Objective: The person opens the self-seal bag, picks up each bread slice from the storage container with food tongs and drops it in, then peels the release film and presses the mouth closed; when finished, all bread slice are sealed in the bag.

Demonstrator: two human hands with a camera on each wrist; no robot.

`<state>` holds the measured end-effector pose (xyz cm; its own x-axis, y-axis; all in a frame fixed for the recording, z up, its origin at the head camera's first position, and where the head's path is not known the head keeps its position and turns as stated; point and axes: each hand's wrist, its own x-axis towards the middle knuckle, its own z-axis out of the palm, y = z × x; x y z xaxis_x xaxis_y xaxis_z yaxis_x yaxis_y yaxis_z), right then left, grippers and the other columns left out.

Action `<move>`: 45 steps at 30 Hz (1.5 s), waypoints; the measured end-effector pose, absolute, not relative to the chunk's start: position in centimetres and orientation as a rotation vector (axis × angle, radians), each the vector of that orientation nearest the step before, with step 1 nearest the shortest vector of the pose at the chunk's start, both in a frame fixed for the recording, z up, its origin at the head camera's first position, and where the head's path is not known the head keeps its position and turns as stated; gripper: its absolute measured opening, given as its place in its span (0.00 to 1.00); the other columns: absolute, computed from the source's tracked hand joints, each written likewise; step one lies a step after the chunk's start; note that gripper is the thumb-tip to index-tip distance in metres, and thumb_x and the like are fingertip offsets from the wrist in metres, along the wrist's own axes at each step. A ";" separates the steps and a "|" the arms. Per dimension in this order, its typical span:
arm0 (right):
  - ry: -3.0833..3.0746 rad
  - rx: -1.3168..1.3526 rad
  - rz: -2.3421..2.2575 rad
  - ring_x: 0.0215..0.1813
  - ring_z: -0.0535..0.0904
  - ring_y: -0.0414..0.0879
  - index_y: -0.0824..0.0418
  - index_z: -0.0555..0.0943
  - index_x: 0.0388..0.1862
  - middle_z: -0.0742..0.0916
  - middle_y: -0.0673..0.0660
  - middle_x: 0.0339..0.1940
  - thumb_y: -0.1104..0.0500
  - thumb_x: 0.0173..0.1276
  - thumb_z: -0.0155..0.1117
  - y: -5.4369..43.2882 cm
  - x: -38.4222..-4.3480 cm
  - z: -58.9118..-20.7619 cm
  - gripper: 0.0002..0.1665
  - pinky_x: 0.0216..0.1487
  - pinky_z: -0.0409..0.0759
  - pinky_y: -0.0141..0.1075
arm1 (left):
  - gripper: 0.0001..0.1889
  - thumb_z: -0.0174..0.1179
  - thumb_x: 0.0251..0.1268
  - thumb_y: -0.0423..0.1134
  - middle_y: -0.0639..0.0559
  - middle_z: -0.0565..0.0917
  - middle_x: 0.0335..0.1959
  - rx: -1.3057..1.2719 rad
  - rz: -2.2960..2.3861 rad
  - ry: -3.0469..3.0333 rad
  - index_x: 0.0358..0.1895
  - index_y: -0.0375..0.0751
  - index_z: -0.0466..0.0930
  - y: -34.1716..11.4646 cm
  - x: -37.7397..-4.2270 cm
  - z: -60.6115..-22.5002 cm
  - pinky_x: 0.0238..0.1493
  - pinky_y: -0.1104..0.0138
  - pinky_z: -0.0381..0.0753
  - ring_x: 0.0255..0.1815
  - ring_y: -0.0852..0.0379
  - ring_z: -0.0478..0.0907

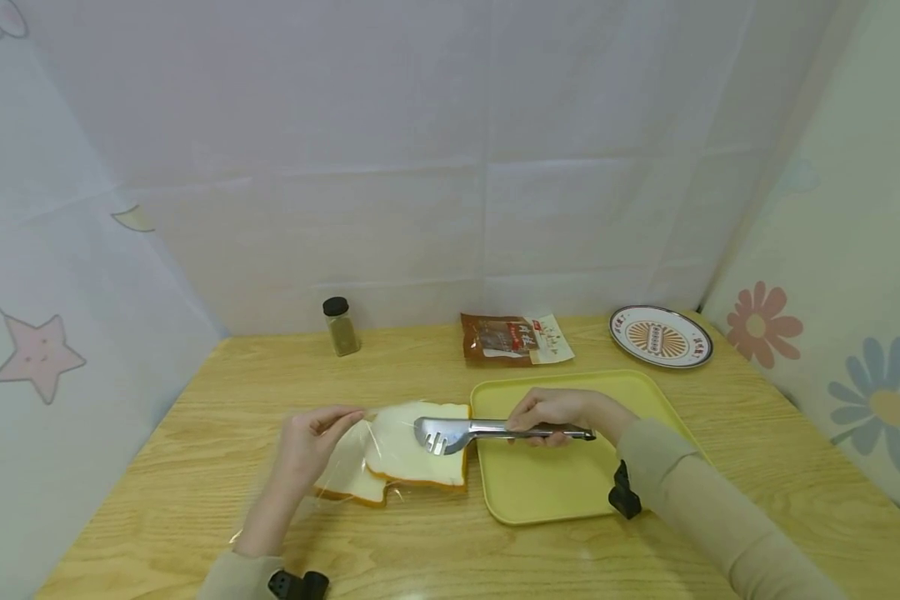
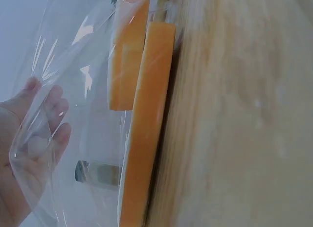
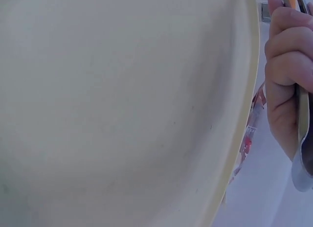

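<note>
Two bread slices [image 1: 422, 462] with orange-brown crusts overlap on the wooden table, left of the yellow tray. Clear plastic bag film [image 2: 73, 104] lies around them. My left hand [image 1: 307, 442] pinches the edge of this film between thumb and fingers and lifts it off the bread. Metal food tongs [image 1: 487, 428] are in my right hand [image 1: 551, 412], whose fingers curl around the handle above the tray. The slotted head of the tongs is over the upper slice; whether its lower arm is under the slice is hidden. In the right wrist view the curled fingers [image 3: 291, 56] show on the tongs.
The yellow tray [image 1: 540, 492] lies just right of the bread. Toward the back stand a spice jar [image 1: 341, 329] with a black lid, a brown and white food packet [image 1: 516, 340] and a patterned plate [image 1: 662, 337]. White cloth [image 1: 420, 167] hangs behind the table.
</note>
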<state>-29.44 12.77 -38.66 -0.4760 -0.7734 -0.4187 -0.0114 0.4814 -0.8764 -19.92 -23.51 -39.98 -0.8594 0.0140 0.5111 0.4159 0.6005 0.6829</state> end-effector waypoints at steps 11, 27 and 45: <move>1.768 -0.663 -1.102 0.10 0.57 0.38 0.78 0.75 0.47 0.74 0.51 0.16 0.52 0.71 0.54 11.2 -29.5 -38.7 0.26 0.12 0.61 0.28 | 0.07 0.62 0.62 0.38 0.49 0.88 0.38 -0.298 -1.257 -2.448 0.39 0.43 0.87 -23.3 -19.7 -39.9 0.44 0.76 0.81 0.41 0.65 0.83; 1.817 -0.642 -1.045 0.10 0.59 0.37 0.73 0.79 0.46 0.75 0.51 0.14 0.52 0.70 0.55 9.8 -29.7 -38.3 0.23 0.11 0.60 0.28 | 0.06 0.63 0.59 0.34 0.49 0.88 0.37 -0.272 -1.138 -2.411 0.37 0.41 0.88 -23.0 -20.0 -39.9 0.42 0.74 0.82 0.40 0.61 0.83; 1.777 -0.669 -1.072 0.10 0.58 0.38 0.74 0.78 0.46 0.73 0.51 0.15 0.52 0.72 0.53 8.3 -29.5 -38.3 0.23 0.11 0.60 0.28 | 0.05 0.65 0.57 0.31 0.47 0.88 0.34 -0.244 -1.239 -2.318 0.35 0.40 0.88 -22.4 -20.1 -40.4 0.37 0.83 0.79 0.35 0.76 0.79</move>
